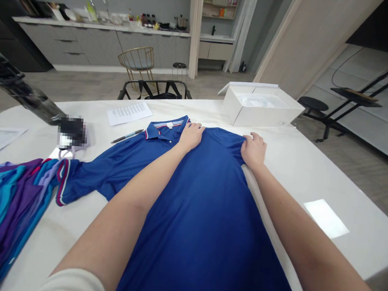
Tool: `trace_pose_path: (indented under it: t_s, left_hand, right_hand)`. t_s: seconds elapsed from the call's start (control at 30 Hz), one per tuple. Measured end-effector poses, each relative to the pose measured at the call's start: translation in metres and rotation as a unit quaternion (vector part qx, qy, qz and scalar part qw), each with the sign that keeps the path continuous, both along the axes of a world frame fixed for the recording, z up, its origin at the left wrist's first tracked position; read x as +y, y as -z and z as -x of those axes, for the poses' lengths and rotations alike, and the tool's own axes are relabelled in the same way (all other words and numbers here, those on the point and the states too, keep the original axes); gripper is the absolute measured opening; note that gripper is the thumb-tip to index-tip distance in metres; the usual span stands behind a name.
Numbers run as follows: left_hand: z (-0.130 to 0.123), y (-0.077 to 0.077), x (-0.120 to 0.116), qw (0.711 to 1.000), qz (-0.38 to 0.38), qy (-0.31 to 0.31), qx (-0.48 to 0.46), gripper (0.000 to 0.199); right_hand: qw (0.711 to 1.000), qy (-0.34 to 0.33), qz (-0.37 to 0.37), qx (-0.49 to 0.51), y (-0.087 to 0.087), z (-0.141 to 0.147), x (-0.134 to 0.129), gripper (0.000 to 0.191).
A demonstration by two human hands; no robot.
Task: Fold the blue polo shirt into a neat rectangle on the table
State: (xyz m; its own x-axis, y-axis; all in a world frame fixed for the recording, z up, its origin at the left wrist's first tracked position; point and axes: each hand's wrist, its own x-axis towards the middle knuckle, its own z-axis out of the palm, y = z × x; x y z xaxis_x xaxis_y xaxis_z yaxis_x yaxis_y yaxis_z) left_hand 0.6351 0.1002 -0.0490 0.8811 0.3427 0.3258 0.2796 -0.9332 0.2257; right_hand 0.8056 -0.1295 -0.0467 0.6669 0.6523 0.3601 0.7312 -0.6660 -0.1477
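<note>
A blue polo shirt [193, 198] lies spread on the white table, its collar toward the far side and its hem toward me. My left hand [191, 137] rests on the shoulder just right of the collar, fingers bent against the cloth; whether it grips fabric is hard to see. At the end of the right sleeve, my right hand [254, 149] has its fingers closed on the sleeve edge. The other sleeve, with red and white trim, stretches left to a row of folded purple, teal and blue clothes [13, 208].
An open white box [263, 107] stands at the table's back right. Behind the collar lie a printed sheet [129, 113] and a pen [127, 136]. A black stand [28, 94] reaches over the left side. Chairs [154, 89] are beyond the table.
</note>
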Motion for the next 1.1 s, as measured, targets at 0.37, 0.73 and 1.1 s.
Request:
trace_pose_path:
  t_s: [0.37,0.73,1.1]
  left_hand:
    - [-0.032,0.020,-0.025,0.986,0.126,-0.085,0.068,0.071]
    - [0.056,0.014,-0.014,0.995,0.093,0.017,0.003,0.047]
    - [0.328,-0.008,0.062,0.898,0.025,-0.435,0.069,0.037]
  right_hand:
    - [0.967,0.116,0.114,0.197,0.016,-0.009,0.038,0.093]
    - [0.995,-0.026,0.016,0.094,0.007,0.045,0.089,0.063]
    - [0.870,-0.451,-0.003,0.199,0.004,0.269,0.216,0.043]
